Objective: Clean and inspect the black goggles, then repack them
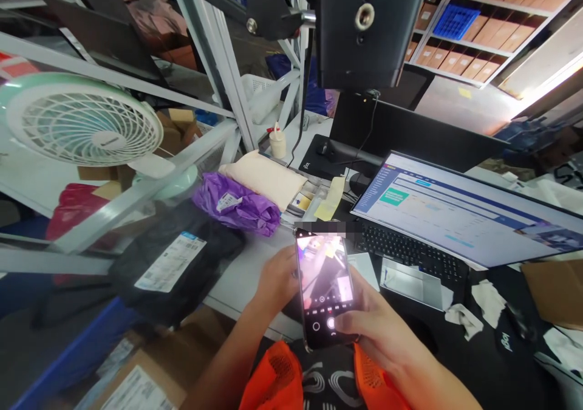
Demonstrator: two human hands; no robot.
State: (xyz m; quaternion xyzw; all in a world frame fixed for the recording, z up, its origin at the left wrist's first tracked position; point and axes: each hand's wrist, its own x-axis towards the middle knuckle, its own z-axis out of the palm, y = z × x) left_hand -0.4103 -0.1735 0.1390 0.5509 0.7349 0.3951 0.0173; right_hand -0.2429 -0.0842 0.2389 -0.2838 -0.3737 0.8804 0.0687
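A black smartphone [324, 276] is held upright in front of the orange vest, its lit screen showing a camera view. My left hand [279, 279] grips the phone's left edge. On the other side my right hand [371, 313] wraps the right edge, with the thumb on the screen near the round shutter button. Beyond the phone lie a purple plastic package [237, 206] and a cream package [266, 176]. A black bag with a white label [170, 262] rests to the left of my left hand.
A lit monitor [464, 209] stands at the right behind a black keyboard [405, 249]. Crumpled tissues [464, 320] lie near a cardboard box [555, 291]. A green-white fan [86, 124] and metal frame bars [150, 185] occupy the left. A dark device [368, 33] hangs overhead.
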